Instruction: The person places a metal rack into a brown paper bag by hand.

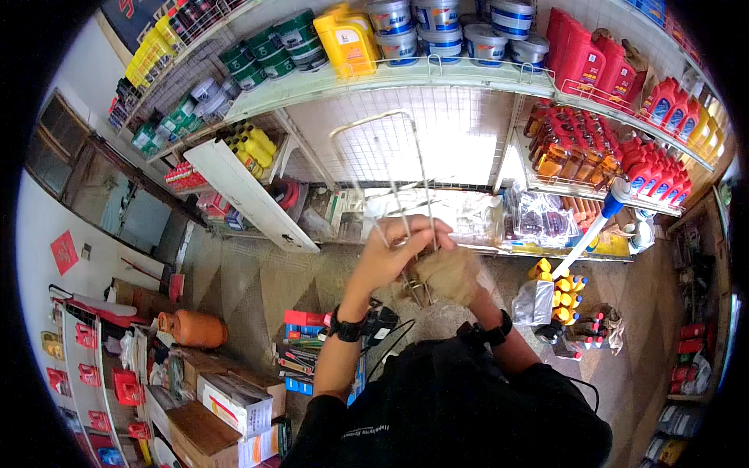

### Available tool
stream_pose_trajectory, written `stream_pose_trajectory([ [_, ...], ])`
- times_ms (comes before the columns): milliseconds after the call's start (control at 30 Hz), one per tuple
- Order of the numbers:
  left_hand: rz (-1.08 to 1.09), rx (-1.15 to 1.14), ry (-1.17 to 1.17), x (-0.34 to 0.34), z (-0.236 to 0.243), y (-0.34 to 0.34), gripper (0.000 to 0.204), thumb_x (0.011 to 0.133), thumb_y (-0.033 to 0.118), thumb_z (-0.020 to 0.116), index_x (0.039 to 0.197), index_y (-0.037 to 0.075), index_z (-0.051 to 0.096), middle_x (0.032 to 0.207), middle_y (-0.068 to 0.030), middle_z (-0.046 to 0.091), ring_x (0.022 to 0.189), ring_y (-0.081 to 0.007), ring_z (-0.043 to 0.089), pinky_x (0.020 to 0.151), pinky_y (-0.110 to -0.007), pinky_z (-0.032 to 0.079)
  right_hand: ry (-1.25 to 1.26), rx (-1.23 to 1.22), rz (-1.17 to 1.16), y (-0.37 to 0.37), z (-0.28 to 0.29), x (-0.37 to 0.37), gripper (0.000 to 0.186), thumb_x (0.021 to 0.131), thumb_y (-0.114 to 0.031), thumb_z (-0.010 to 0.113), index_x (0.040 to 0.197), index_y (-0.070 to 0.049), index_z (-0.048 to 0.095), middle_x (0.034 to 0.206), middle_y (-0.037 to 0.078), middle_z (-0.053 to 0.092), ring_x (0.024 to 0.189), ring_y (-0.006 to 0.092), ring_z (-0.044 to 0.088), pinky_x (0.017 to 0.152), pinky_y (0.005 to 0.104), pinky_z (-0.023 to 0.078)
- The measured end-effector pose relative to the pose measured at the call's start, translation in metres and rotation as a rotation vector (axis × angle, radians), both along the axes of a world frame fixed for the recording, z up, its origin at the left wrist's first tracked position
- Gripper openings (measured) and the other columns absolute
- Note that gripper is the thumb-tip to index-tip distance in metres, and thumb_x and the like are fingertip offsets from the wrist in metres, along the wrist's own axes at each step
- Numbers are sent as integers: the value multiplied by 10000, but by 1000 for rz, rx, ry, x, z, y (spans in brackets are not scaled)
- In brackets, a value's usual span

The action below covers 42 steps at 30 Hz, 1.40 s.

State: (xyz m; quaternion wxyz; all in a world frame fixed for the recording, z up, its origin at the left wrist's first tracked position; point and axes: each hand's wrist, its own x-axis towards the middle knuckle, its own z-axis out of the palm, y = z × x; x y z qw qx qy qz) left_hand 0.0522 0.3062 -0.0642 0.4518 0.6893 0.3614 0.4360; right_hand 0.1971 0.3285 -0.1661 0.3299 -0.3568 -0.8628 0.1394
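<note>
A thin metal wire rack [381, 118], shaped like a long rounded loop with several rods, stands up in front of me. My left hand [396, 251] is closed around its rods near the lower end. Against the same lower part, my right hand [475, 285] presses a bunched tan-brown cloth [445, 273]. Motion smears that hand and the cloth, and most of its fingers are hidden. Below the hands, the rack's bent end [421, 295] shows. Each wrist wears a dark band.
Ahead runs a shelf [374, 84] loaded with tubs and jugs, above a low ledge with papers. A white panel [250, 195] leans at the left; a white post [585, 242] slants at the right. Yellow-capped bottles [568, 296], cartons [234, 405] and an orange gas cylinder [195, 327] stand around.
</note>
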Motion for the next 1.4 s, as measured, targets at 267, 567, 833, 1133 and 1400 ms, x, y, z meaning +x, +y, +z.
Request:
stream_pose_trajectory([
  [267, 77, -52, -237, 37, -32, 1, 231, 952, 137, 459, 1041, -37, 581, 832, -54, 618, 837, -121, 568, 807, -274, 451, 1055, -786, 109, 29, -26, 68, 304, 911, -279, 477, 1015, -8, 570, 853, 88, 611, 789, 205, 601, 699, 326, 494],
  [567, 308, 4, -78, 77, -91, 13, 219, 958, 192, 461, 1023, -3, 537, 749, -59, 546, 729, -111, 508, 716, -276, 437, 1143, -566, 71, 64, -19, 124, 355, 851, -107, 554, 1182, -19, 461, 998, 74, 569, 883, 229, 569, 775, 320, 493],
  [833, 447, 286, 394, 95, -123, 9, 263, 786, -16, 554, 1046, -6, 594, 988, -258, 598, 949, -403, 577, 794, -418, 458, 318, 223, -169, 41, -19, 74, 518, 841, -205, 593, 1270, -13, 375, 1213, 112, 449, 1132, 241, 410, 965, 358, 321],
  [1133, 441, 265, 229, 104, -127, 5, 146, 838, 57, 589, 955, -31, 580, 829, -230, 619, 751, -412, 603, 632, -414, 478, 598, 77, -444, 57, -14, 68, 607, 859, -238, 583, 1341, 1, 302, 1318, 142, 392, 1264, 283, 332, 1081, 381, 221],
  [1400, 419, 144, 204, 87, -129, 7, 172, 879, 132, 580, 892, -33, 625, 673, -169, 609, 586, -251, 604, 564, -348, 465, 742, -400, -355, 72, 46, 78, 495, 853, -327, 592, 1206, -15, 441, 1164, 137, 481, 1109, 245, 434, 920, 380, 375],
])
